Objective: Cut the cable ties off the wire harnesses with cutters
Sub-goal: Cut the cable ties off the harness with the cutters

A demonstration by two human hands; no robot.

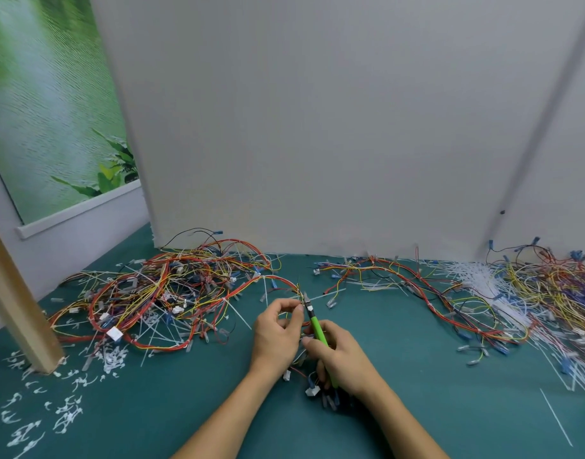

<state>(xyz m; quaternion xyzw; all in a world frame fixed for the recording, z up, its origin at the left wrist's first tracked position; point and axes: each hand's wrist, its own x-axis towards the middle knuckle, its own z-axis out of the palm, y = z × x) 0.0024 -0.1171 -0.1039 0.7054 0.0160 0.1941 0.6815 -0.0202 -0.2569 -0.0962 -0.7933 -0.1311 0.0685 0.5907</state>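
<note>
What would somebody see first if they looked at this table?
Probably the big tangle of red and yellow wires heaped on the green table, left of the hands. Next, the bright green cutter in the right hand, its tip at wires pinched by the left hand. White cut ties litter the near left.

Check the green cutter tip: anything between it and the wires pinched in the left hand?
Nothing visible. The green cutter in the right hand has its tip right at the wire bundle, which the left hand pinches just beside it. The tie itself is too small to make out.
</note>
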